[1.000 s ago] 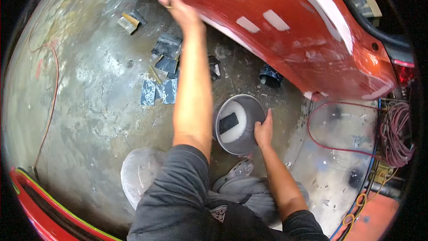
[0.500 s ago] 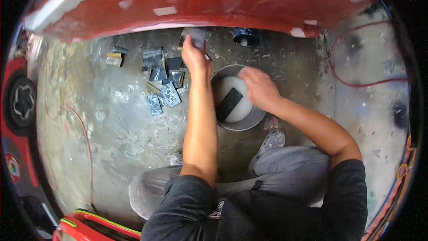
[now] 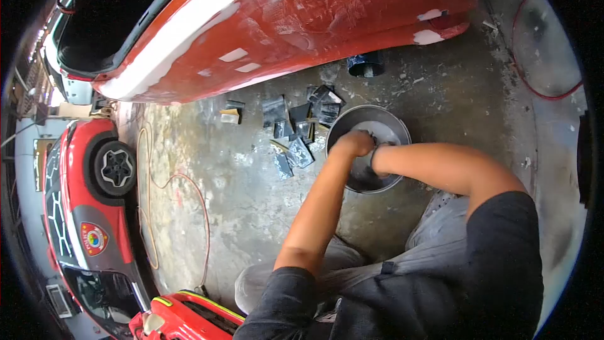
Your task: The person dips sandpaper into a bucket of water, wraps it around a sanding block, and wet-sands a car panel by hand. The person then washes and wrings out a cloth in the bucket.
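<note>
Both hands are down inside a round grey bucket [image 3: 402, 127] of cloudy water on the floor. My left hand [image 3: 355, 143] is closed, its fingers curled towards the water; what they hold, if anything, is hidden. My right hand [image 3: 382, 162] reaches in from the other side, close to the left one, and its fingers are out of sight. Several dark, wet sheets that look like sandpaper [image 3: 301, 151] lie scattered on the floor left of the bucket, some of them folded.
Above the bucket hangs a red car panel [image 3: 327, 19] with white patches. A blue-black can [image 3: 366, 65] stands beneath it. Hoses [image 3: 204, 214] cross the wet concrete. A red car [image 3: 94, 170] is at the left, and a red and black object [image 3: 189, 315] is at the lower left.
My left hand has come down from the panel's lower edge, where it held a flat grey piece, into the bucket. My right hand has dropped from the rim into it. The view has turned left.
</note>
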Demonstrator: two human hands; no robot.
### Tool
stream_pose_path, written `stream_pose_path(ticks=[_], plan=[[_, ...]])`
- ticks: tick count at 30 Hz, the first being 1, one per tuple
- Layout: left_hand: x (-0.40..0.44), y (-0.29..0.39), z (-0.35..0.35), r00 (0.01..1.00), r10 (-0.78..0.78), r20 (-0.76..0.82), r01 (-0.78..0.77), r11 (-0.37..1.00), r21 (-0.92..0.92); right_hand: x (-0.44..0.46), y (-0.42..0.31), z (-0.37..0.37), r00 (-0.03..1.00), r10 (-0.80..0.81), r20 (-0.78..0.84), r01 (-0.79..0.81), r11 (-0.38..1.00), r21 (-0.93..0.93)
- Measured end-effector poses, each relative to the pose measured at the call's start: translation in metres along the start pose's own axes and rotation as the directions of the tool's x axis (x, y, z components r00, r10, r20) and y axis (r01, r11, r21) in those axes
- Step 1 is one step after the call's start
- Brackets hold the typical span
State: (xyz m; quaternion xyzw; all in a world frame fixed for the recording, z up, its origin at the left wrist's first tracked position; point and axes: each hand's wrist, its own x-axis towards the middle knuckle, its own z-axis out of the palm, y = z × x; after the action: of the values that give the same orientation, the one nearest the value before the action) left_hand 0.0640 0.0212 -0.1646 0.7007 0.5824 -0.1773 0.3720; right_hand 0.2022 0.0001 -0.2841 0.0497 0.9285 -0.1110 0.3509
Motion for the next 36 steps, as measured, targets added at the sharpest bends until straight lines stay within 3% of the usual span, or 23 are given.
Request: stream_pose_path(ticks=[1,3,5,7,9,11,14,16,17,18,19,21,22,24,28,36], plan=[[0.04,-0.022,0.046,0.996,-0.088,0.027,0.088,0.996,-0.012,-0.011,-0.015,-0.026,0.997,0.017,0.075,-0.018,1.0,0.008],[0.052,-0.042,0.1,0.997,-0.062,-0.036,0.066,0.99,0.121,-0.045,-0.039,-0.084,0.97,0.061,0.236,-0.066,0.998,0.015],[0.107,-0.074,0.148,0.969,-0.218,0.112,0.216,0.976,0.033,-0.061,-0.028,-0.101,0.937,0.127,0.325,-0.144,0.989,0.03],[0.151,-0.1,0.181,0.986,0.118,0.115,-0.108,0.99,-0.095,-0.062,-0.02,-0.1,0.924,0.164,0.345,-0.206,0.975,0.087],[0.176,-0.119,0.194,0.898,0.433,0.082,-0.407,0.886,-0.221,-0.091,-0.003,-0.121,0.948,0.165,0.272,-0.215,0.963,0.165],[0.073,-0.075,0.08,0.982,0.191,-0.001,-0.189,0.967,-0.172,-0.124,0.01,-0.148,0.972,0.123,0.198,-0.172,0.952,0.252],[-0.025,-0.04,-0.024,0.992,0.063,-0.112,-0.103,0.913,-0.396,-0.207,0.029,-0.213,0.968,0.234,-0.085,-0.153,0.829,0.537],[-0.059,-0.029,-0.058,0.985,-0.013,-0.171,-0.112,0.706,-0.7,-0.224,0.05,-0.225,0.933,0.287,-0.216,-0.099,0.784,0.612],[-0.073,-0.021,-0.071,0.981,-0.039,-0.191,-0.143,0.522,-0.841,-0.233,0.057,-0.233,0.926,0.283,-0.249,-0.078,0.79,0.608],[-0.085,-0.013,-0.078,0.97,-0.062,-0.233,-0.205,0.296,-0.933,-0.245,0.059,-0.243,0.902,0.357,-0.245,-0.089,0.707,0.702],[-0.092,-0.01,-0.081,0.961,-0.093,-0.261,-0.258,0.049,-0.965,-0.244,0.063,-0.232,0.806,0.347,-0.48,0.003,0.809,0.588],[-0.1,-0.013,-0.084,0.945,-0.065,-0.319,-0.326,-0.207,-0.922,-0.24,0.061,-0.222,0.598,0.528,-0.603,0.072,0.714,0.696],[-0.104,-0.01,-0.085,0.931,-0.078,-0.357,-0.364,-0.282,-0.888,-0.241,0.059,-0.221,0.545,0.553,-0.63,0.083,0.712,0.697],[-0.096,-0.008,-0.079,0.895,-0.071,-0.44,-0.432,-0.381,-0.817,-0.24,0.053,-0.223,0.428,0.598,-0.678,0.11,0.71,0.696],[-0.088,0.006,-0.073,0.827,-0.087,-0.556,-0.5,-0.566,-0.655,-0.232,0.039,-0.223,0.324,0.671,-0.667,0.07,0.686,0.724],[-0.088,0.043,-0.076,0.786,-0.101,-0.61,-0.565,-0.517,-0.643,-0.21,0.023,-0.213,0.301,0.668,-0.681,0.055,0.701,0.711]])
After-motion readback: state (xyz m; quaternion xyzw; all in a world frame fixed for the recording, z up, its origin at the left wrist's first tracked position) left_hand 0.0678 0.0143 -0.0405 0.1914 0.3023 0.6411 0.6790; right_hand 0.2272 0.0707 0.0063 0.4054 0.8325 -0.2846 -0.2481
